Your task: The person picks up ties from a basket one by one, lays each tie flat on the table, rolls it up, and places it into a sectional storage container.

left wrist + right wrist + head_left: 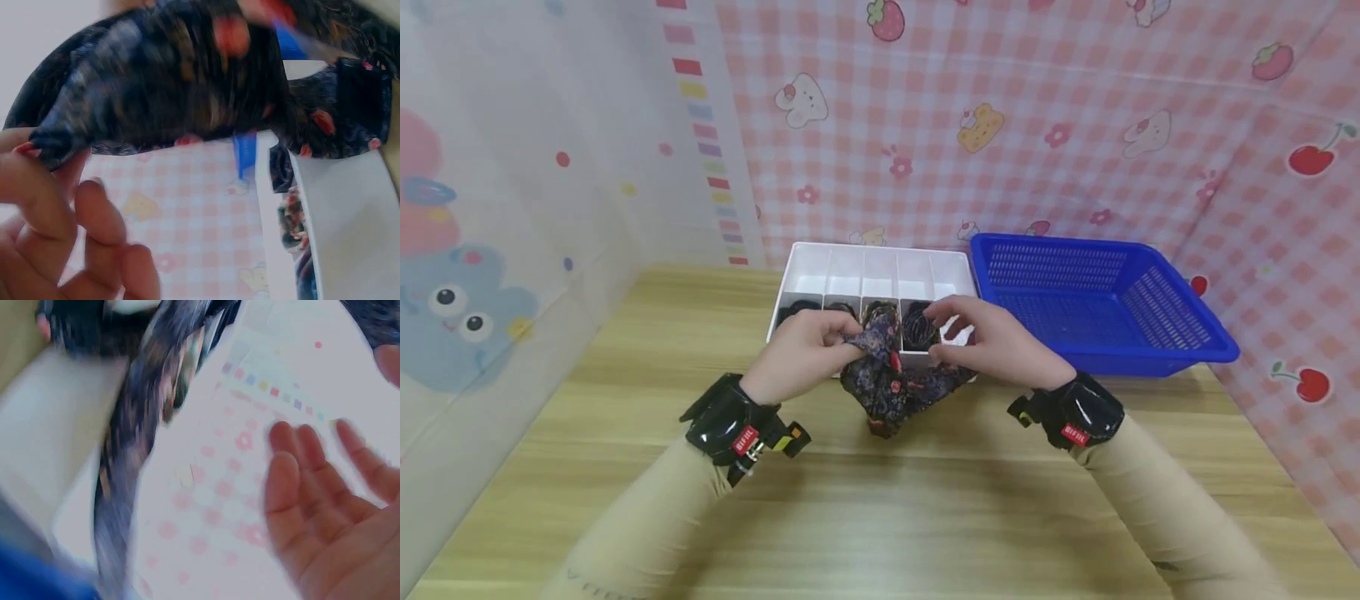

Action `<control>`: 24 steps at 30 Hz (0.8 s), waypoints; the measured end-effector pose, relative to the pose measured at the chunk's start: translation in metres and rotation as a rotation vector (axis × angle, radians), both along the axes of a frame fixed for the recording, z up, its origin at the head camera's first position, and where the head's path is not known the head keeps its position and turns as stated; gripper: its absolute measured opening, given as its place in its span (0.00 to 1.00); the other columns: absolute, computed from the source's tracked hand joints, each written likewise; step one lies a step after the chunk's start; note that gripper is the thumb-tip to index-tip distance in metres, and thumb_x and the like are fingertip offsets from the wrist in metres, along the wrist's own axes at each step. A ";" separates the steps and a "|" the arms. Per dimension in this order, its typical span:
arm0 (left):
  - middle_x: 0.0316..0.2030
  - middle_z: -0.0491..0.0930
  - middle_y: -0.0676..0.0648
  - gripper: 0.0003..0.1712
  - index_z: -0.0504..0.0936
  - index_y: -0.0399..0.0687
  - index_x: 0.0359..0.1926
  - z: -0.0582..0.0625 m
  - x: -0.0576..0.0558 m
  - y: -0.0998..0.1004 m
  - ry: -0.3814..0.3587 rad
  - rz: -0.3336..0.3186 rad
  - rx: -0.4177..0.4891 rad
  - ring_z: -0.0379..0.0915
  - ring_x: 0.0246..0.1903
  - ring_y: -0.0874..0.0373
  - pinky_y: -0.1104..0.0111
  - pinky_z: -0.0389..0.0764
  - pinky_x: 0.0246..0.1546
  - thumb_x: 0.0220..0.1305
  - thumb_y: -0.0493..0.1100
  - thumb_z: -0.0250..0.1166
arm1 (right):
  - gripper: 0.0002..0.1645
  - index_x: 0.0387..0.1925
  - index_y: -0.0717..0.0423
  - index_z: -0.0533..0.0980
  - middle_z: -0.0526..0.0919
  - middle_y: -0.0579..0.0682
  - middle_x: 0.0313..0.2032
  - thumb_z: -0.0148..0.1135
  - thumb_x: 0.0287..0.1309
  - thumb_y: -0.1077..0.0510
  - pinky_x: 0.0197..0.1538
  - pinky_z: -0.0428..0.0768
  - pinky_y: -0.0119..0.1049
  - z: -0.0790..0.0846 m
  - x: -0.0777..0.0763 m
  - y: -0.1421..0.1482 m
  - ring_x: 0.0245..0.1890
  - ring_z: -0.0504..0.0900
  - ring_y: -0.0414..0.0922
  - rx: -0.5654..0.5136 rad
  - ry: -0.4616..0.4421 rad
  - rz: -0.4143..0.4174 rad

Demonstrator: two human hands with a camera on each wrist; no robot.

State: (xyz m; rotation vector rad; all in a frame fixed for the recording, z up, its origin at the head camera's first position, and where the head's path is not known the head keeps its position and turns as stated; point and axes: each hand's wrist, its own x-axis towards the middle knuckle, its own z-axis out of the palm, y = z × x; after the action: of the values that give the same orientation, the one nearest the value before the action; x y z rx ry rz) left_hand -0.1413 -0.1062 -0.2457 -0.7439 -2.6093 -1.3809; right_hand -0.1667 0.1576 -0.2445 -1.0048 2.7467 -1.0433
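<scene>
My left hand (805, 350) pinches a dark floral strip of fabric (883, 396) between thumb and fingers. The strip hangs over the front edge of a white divided box (845, 265), its lower part above the wood table. In the left wrist view the fabric (169, 81) stretches away from the fingertips, looped and partly blurred. My right hand (1000, 342) hovers at the box's front right with fingers loosely bent; its palm looks bare in the right wrist view. A black coiled bundle (917, 327) lies in a front compartment beside it. Dark items in the compartments at left are partly hidden by my left hand.
An upright-walled blue plastic basket (1112, 360) stands right of the box, touching or nearly touching it. Behind both hangs a pink checked cloth (925, 108). The wood tabletop (880, 508) extends toward me.
</scene>
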 end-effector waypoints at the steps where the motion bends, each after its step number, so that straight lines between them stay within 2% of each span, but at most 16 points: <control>1: 0.14 0.66 0.55 0.03 0.81 0.48 0.28 -0.001 -0.001 0.000 -0.002 -0.003 -0.020 0.59 0.15 0.61 0.69 0.61 0.18 0.58 0.38 0.65 | 0.22 0.55 0.55 0.75 0.81 0.50 0.47 0.65 0.60 0.55 0.42 0.79 0.41 -0.005 0.003 -0.003 0.43 0.80 0.45 -0.050 -0.017 0.015; 3: 0.17 0.68 0.54 0.07 0.77 0.50 0.24 -0.003 -0.003 0.003 0.004 -0.001 -0.037 0.63 0.19 0.60 0.68 0.64 0.22 0.59 0.40 0.64 | 0.25 0.57 0.57 0.74 0.80 0.52 0.50 0.66 0.60 0.53 0.45 0.79 0.42 -0.016 0.010 -0.013 0.45 0.80 0.45 -0.113 -0.046 0.044; 6: 0.23 0.72 0.52 0.08 0.75 0.50 0.25 -0.006 -0.006 0.008 -0.008 -0.003 -0.009 0.66 0.24 0.58 0.66 0.67 0.25 0.61 0.41 0.62 | 0.20 0.48 0.57 0.77 0.81 0.47 0.37 0.66 0.59 0.49 0.37 0.78 0.36 -0.030 0.022 -0.031 0.34 0.79 0.40 -0.116 -0.006 0.037; 9: 0.26 0.74 0.52 0.04 0.77 0.47 0.30 -0.007 -0.008 0.009 -0.072 -0.022 0.077 0.68 0.26 0.57 0.65 0.70 0.28 0.62 0.40 0.60 | 0.10 0.34 0.55 0.78 0.72 0.41 0.22 0.65 0.60 0.52 0.26 0.69 0.32 -0.036 0.028 -0.039 0.22 0.69 0.38 -0.116 0.045 -0.015; 11: 0.24 0.76 0.51 0.02 0.77 0.43 0.34 -0.010 -0.011 0.008 -0.168 -0.067 0.192 0.71 0.25 0.58 0.66 0.71 0.29 0.63 0.38 0.59 | 0.08 0.29 0.54 0.77 0.66 0.40 0.18 0.62 0.63 0.57 0.23 0.64 0.32 -0.033 0.028 -0.034 0.18 0.64 0.37 -0.143 0.001 -0.038; 13: 0.24 0.79 0.51 0.03 0.75 0.40 0.39 -0.013 -0.012 0.005 -0.299 -0.130 0.341 0.74 0.25 0.60 0.68 0.74 0.31 0.65 0.35 0.58 | 0.10 0.28 0.56 0.77 0.66 0.40 0.18 0.58 0.66 0.57 0.22 0.63 0.31 -0.025 0.027 -0.023 0.17 0.64 0.37 -0.180 -0.118 -0.066; 16: 0.30 0.81 0.48 0.07 0.74 0.39 0.45 -0.017 -0.012 0.001 -0.520 -0.254 0.545 0.78 0.26 0.61 0.70 0.79 0.31 0.67 0.32 0.56 | 0.15 0.35 0.61 0.78 0.75 0.45 0.21 0.52 0.70 0.54 0.24 0.70 0.31 -0.007 0.028 -0.004 0.19 0.70 0.37 -0.270 -0.290 -0.103; 17: 0.34 0.81 0.48 0.08 0.73 0.39 0.47 -0.018 -0.010 0.000 -0.570 -0.290 0.572 0.78 0.28 0.61 0.70 0.79 0.31 0.68 0.33 0.55 | 0.16 0.38 0.62 0.78 0.77 0.47 0.23 0.51 0.71 0.53 0.24 0.72 0.31 0.001 0.030 0.002 0.19 0.72 0.38 -0.300 -0.324 -0.118; 18: 0.37 0.80 0.47 0.11 0.73 0.39 0.50 -0.017 -0.007 -0.002 -0.613 -0.323 0.586 0.78 0.29 0.61 0.70 0.80 0.31 0.68 0.34 0.56 | 0.18 0.40 0.63 0.78 0.78 0.48 0.24 0.50 0.71 0.52 0.25 0.74 0.32 0.009 0.033 0.008 0.21 0.74 0.38 -0.320 -0.342 -0.132; 21: 0.45 0.77 0.45 0.24 0.71 0.34 0.55 -0.013 0.001 -0.007 -0.639 -0.403 0.510 0.78 0.36 0.59 0.69 0.80 0.38 0.64 0.44 0.65 | 0.19 0.41 0.63 0.77 0.78 0.50 0.27 0.49 0.72 0.51 0.31 0.76 0.33 0.032 0.042 0.023 0.26 0.75 0.40 -0.315 -0.293 -0.135; 24: 0.47 0.78 0.43 0.35 0.69 0.31 0.60 -0.008 0.010 -0.016 -0.601 -0.482 0.318 0.78 0.41 0.55 0.64 0.81 0.43 0.58 0.47 0.70 | 0.17 0.35 0.60 0.76 0.74 0.49 0.27 0.50 0.72 0.51 0.33 0.73 0.34 0.052 0.050 0.036 0.28 0.72 0.42 -0.246 -0.217 -0.125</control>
State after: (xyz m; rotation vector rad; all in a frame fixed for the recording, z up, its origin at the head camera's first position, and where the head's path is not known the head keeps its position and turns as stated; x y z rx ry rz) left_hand -0.1318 -0.1222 -0.2539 -1.0899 -2.5749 -2.4179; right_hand -0.1164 0.1931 -0.1928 -0.6983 2.5776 -1.4440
